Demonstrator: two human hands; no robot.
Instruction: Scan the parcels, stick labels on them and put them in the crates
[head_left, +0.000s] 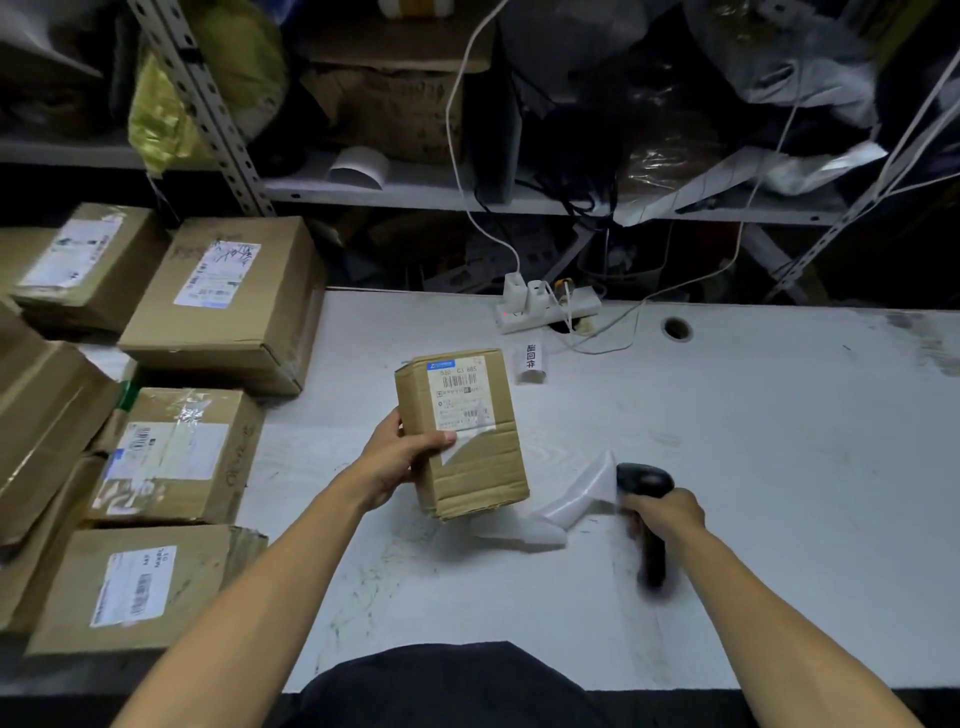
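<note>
My left hand (397, 457) grips a small cardboard parcel (467, 467) by its left side, thumb on the front, holding it upright above the white table (753, 467). A white shipping label with barcodes (461, 395) covers its upper face, its lower corner peeling. My right hand (662, 514) grips a black barcode scanner (649, 519) to the right of the parcel, its head pointing up and left; the handle is motion-blurred. A white curled strip of label backing (576, 499) lies on the table between parcel and scanner.
Several labelled cardboard parcels (171, 457) are stacked along the table's left side. A white power strip (545, 309) with plugs and cables sits at the back edge, beside a small label roll (531, 364) and a cable hole (677, 328). Cluttered metal shelves stand behind.
</note>
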